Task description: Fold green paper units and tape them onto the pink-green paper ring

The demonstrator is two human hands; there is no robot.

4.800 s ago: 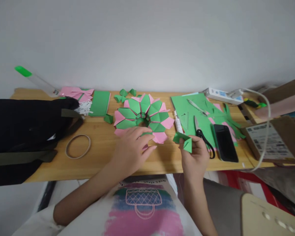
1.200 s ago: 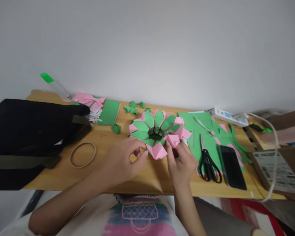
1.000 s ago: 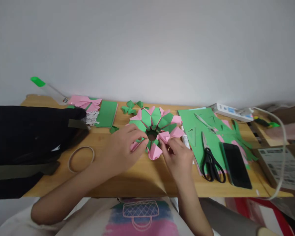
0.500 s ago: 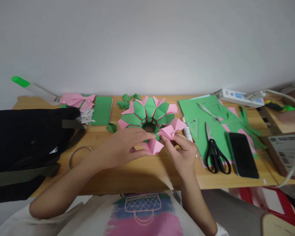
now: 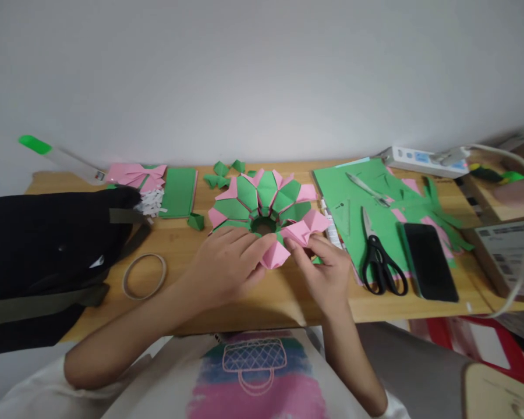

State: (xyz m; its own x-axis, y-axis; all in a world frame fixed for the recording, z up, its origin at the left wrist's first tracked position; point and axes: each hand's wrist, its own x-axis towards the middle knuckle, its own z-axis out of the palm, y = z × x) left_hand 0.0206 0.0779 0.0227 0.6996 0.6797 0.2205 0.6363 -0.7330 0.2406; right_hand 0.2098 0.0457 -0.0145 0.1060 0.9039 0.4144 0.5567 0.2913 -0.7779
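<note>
A round folded-paper flower with green and pink segments around a dark central opening stands at the middle of the table. My left hand is closed on its near left edge, fingers curled over and covering part of that side. On the near right edge, my right hand pinches a pink folded section between thumb and fingers. Another pink point sticks out toward me between the two hands. Several small green folded pieces lie behind the flower, and one green piece sits to its left.
Green sheets at right carry scissors, a phone and a knife-like tool. A power strip lies behind. At left are a tape ring, a green paper stack and a black bag.
My left hand's fingers have curled in closer around the near edge of the flower. My right hand keeps its pinch. The view has shifted slightly, showing more of the tape ring.
</note>
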